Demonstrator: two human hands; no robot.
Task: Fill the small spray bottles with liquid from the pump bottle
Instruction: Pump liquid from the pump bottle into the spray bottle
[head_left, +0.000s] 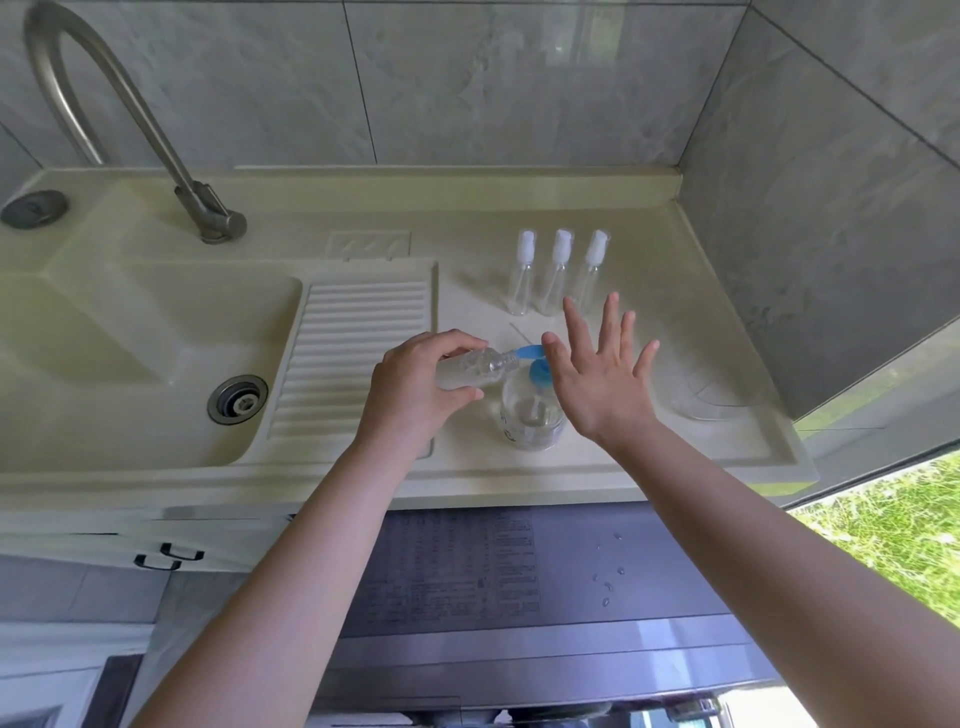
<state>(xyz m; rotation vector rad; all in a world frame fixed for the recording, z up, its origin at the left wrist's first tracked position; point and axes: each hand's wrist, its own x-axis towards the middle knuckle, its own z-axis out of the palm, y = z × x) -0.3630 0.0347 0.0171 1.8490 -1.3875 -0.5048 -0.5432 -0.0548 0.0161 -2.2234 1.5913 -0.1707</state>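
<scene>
A pale cream desk (649, 457) runs under grey wall tiles, with a moulded sink (130, 364) and a ribbed draining board (353, 358) at its left end and a curved metal tap (119, 114) behind the basin. The hands work near the middle, apart from each other. The left hand (415, 389) grips a small clear bottle (483, 366) laid almost on its side, its open neck meeting the blue spout. The right hand (597, 374) is spread flat, fingers straight, over the blue pump head of the pump bottle (530, 421), which stands upright on the desk. Behind them, three small spray bottles (558, 275) with white caps stand upright in a row, close together.
</scene>
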